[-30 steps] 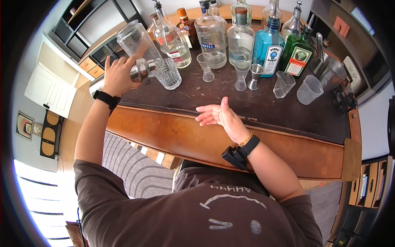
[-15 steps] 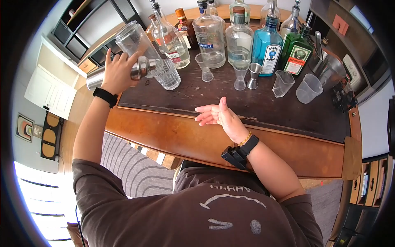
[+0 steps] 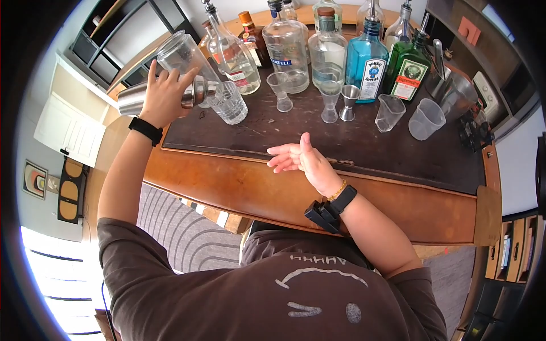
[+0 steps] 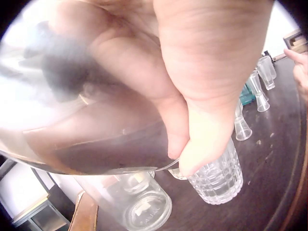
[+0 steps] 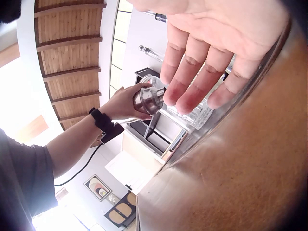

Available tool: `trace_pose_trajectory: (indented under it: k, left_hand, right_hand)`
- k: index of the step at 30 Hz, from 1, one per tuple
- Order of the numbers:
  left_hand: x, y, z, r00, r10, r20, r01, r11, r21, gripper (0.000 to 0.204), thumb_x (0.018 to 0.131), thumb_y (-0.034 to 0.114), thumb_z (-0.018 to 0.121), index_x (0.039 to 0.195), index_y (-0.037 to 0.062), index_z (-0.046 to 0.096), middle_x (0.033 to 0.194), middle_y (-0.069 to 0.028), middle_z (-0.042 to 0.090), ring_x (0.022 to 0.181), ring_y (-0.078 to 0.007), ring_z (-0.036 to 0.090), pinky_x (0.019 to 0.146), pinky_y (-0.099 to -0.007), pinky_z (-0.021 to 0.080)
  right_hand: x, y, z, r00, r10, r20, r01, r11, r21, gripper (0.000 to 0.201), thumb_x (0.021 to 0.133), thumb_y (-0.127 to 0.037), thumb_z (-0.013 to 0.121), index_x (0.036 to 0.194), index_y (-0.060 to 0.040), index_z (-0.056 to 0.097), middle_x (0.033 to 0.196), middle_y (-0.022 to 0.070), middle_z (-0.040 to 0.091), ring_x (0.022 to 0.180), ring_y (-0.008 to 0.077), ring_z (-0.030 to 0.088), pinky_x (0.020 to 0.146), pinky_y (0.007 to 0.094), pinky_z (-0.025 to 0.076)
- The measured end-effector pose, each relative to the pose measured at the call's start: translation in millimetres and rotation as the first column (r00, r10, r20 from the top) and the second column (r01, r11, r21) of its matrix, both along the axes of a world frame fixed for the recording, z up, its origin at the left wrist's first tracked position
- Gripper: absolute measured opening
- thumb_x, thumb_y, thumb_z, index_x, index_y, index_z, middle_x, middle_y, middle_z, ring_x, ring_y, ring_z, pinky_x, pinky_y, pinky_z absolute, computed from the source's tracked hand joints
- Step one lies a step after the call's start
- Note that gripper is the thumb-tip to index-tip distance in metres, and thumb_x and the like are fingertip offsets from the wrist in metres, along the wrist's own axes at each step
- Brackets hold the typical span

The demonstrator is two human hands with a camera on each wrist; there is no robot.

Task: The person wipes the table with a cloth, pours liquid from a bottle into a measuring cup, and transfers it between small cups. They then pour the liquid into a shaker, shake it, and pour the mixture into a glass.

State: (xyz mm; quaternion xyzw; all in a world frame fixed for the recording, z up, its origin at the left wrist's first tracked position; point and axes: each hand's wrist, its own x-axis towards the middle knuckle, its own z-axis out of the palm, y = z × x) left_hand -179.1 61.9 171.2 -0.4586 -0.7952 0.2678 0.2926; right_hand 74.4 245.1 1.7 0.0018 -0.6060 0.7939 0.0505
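Observation:
My left hand grips a steel cocktail shaker, which lies nearly level with its top toward the right. The shaker's narrow end is right at the rim of a cut-glass tumbler on the dark bar top. In the left wrist view, the shaker's shiny body fills much of the picture, and the tumbler shows below the thumb. My right hand hovers near the front edge of the bar, fingers extended and thumb up, holding nothing. In the right wrist view its palm and fingers face the camera.
A tall clear glass vessel stands just behind the shaker. Several liquor bottles, among them a blue one and a green one, line the back. Before them are small hourglass glasses, a steel jigger and plastic measuring cups.
The shaker's base has risen, so it lies closer to level over the tumbler, and the left hand has turned with it. My right hand keeps its pose.

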Motion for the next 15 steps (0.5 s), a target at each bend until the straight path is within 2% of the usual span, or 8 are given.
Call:
trace_pose_trajectory:
  k: [5,15]
  left_hand:
    - [-5,2,-3,0.999,-0.046,-0.018,0.045,0.999,-0.010,0.096,0.054,0.032,0.089,0.139,0.0254,0.044,0.102,-0.0043,0.059,0.101,-0.0250,0.060,0.117,-0.0550,0.020]
    - [1,14,-3,0.998,-0.028,-0.064,0.020,0.992,-0.122,0.100,0.054,0.031,0.090,0.141,0.0261,0.041,0.109,-0.0048,0.058,0.109,-0.0257,0.058,0.119,-0.0555,0.015]
  right_hand:
    - [0,0,0,1.000,-0.009,-0.010,0.009,1.000,-0.003,0.098,0.092,-0.076,0.010,0.124,0.0023,0.060,0.105,0.0159,0.067,0.094,0.0205,0.064,0.093,0.0333,0.046]
    - [-1,-1,-3,1.000,-0.012,-0.022,0.012,1.000,0.000,0.096,0.092,-0.075,0.010,0.123,0.0008,0.061,0.104,0.0156,0.068,0.093,0.0204,0.064,0.092,0.0333,0.046]
